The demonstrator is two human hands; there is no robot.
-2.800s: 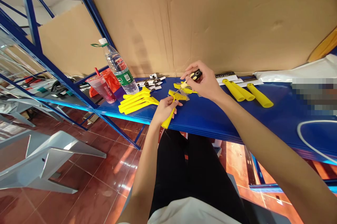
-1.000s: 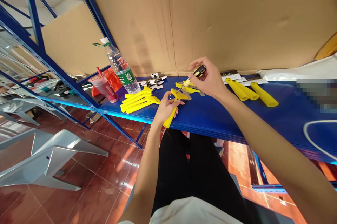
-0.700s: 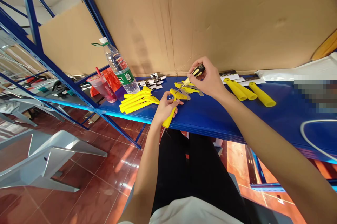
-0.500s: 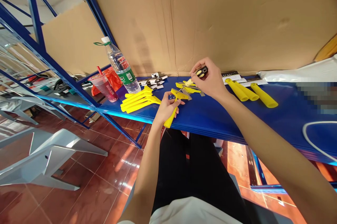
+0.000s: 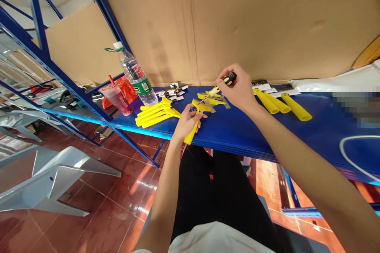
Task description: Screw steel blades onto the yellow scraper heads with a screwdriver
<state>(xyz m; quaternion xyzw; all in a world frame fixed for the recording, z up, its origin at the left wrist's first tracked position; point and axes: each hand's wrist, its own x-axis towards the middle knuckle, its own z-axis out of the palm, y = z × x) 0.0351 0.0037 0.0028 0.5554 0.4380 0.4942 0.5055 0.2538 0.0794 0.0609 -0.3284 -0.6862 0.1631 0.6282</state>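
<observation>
My left hand [image 5: 185, 123] is closed around a yellow plastic scraper [image 5: 191, 135], whose handle points down past the table edge. In my right hand [image 5: 238, 90] is a screwdriver [image 5: 213, 91] with a black and cream handle, tilted so its thin shaft reaches the scraper's head. Whether the tip sits in a screw is too small to tell. Just behind lie more yellow scraper heads [image 5: 219, 101] with blades. To the left of my left hand rests a stack of yellow scraper bodies [image 5: 156, 114].
A water bottle [image 5: 137, 75] and a plastic cup [image 5: 118, 100] stand at the left. Yellow handle sleeves [image 5: 297, 107] lie at the right, near a white cable [image 5: 341, 146]. Cardboard [image 5: 252, 19] backs the blue table [image 5: 237, 134]. A grey chair [image 5: 59, 177] stands on the floor.
My right hand and the screwdriver handle have shifted very slightly to the right. My left hand keeps its hold on the scraper.
</observation>
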